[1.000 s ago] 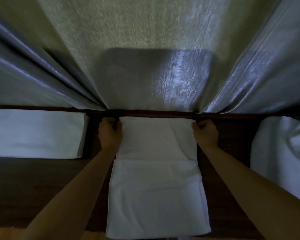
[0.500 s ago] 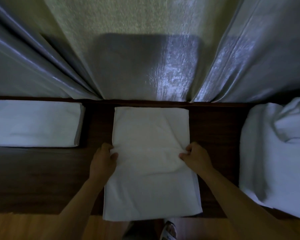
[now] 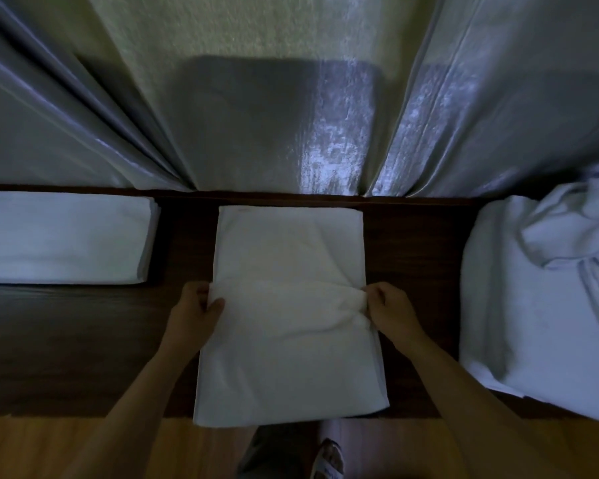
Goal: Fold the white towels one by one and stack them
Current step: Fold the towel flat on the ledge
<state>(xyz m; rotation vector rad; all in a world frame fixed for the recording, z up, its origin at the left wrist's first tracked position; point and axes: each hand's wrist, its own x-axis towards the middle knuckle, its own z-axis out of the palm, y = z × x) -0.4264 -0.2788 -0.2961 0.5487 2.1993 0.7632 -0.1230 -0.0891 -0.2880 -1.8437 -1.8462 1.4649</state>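
Observation:
A long white towel (image 3: pixel 287 243) lies lengthwise on the dark wooden table (image 3: pixel 66 340), its near end hanging slightly over the front edge. My left hand (image 3: pixel 196 311) pinches its left edge about halfway along. My right hand (image 3: pixel 388 307) pinches the right edge at the same level. Between the two hands the cloth is bunched into a raised ridge. A stack of folded white towels (image 3: pixel 63 236) sits at the far left. A heap of unfolded white towels (image 3: pixel 547 292) lies at the right.
Grey curtains (image 3: pixel 277 126) hang right behind the table's far edge. Below the table's front edge is a wooden floor (image 3: pixel 49 447), with my sandalled foot (image 3: pixel 327 458) on it. Bare tabletop shows between the middle towel and each pile.
Both hands came back from the towel's far corners to its middle and now pinch its side edges, lifting a ridge of cloth. The far half lies flat.

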